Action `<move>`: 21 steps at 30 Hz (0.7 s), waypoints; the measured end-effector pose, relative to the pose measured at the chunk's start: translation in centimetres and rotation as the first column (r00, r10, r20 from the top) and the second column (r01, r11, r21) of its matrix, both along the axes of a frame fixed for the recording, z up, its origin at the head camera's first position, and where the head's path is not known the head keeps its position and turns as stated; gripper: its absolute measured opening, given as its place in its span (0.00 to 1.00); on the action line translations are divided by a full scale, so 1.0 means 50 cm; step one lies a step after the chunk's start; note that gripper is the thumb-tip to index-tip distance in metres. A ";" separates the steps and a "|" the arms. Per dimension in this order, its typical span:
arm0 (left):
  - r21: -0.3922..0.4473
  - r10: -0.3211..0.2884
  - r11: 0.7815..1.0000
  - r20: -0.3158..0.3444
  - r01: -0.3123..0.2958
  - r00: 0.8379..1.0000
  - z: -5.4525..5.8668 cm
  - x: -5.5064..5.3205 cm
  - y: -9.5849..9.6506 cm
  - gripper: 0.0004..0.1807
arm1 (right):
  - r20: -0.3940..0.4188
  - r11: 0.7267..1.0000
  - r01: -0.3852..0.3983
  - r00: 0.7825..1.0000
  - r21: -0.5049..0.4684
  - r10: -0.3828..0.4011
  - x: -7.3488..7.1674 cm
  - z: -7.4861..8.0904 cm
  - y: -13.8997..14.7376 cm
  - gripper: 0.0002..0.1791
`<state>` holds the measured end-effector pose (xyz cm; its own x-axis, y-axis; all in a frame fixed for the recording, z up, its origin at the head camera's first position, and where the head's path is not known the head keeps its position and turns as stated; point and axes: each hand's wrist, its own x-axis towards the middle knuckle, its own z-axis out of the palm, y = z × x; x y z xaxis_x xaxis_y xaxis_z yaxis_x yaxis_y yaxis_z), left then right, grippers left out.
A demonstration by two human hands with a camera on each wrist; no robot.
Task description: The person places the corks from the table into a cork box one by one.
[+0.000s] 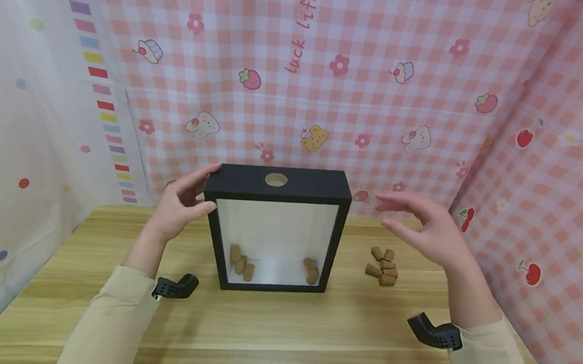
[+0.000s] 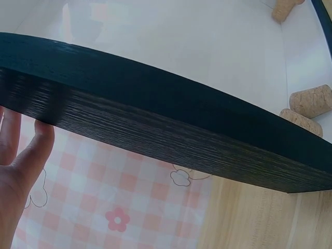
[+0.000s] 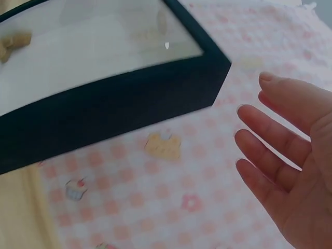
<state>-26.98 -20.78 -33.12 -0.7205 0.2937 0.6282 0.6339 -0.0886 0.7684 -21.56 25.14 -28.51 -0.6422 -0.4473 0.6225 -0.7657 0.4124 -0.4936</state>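
Observation:
A black shadow-box frame (image 1: 316,186) with a clear front and a round hole (image 1: 276,179) in its top stands upright on the table. My left hand (image 1: 173,209) grips its upper left corner, thumb at the front edge and fingers along the side and top. Inside, several corks (image 1: 249,272) lie at the bottom left, and a few more corks (image 1: 311,276) at the bottom right. My right hand (image 1: 430,228) hovers to the right of the frame, fingers apart from the thumb and nothing between them; the right wrist view shows it not touching the frame (image 3: 114,106).
A small pile of loose corks (image 1: 387,281) lies on the wooden table (image 1: 274,329), to the right of the frame and below my right hand. Behind the table hangs a pink checked curtain (image 1: 285,110); patterned cloth (image 1: 547,217) also closes off the right side.

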 end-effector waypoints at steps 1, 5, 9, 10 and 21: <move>-0.001 0.000 1.000 0.000 0.000 1.000 0.000 0.000 0.000 0.38 | 0.017 1.000 0.005 1.000 -0.008 -0.005 0.000 -0.010 0.006 0.26; 0.001 -0.003 1.000 -0.001 0.003 1.000 0.000 -0.001 0.000 0.38 | 0.089 0.999 0.043 0.995 -0.022 -0.041 -0.001 -0.049 0.026 0.26; 0.002 -0.006 1.000 -0.006 0.006 1.000 0.001 0.000 0.000 0.38 | 0.175 0.995 0.092 0.981 -0.036 -0.084 -0.002 -0.090 0.044 0.26; 0.002 -0.006 1.000 -0.007 0.006 1.000 0.001 -0.001 0.000 0.38 | 0.199 0.994 0.101 0.976 -0.043 -0.090 -0.003 -0.101 0.049 0.26; 0.000 -0.002 1.000 0.000 0.002 1.000 0.000 0.000 -0.001 0.38 | 0.312 0.984 0.173 0.938 -0.048 -0.150 -0.016 -0.233 0.097 0.25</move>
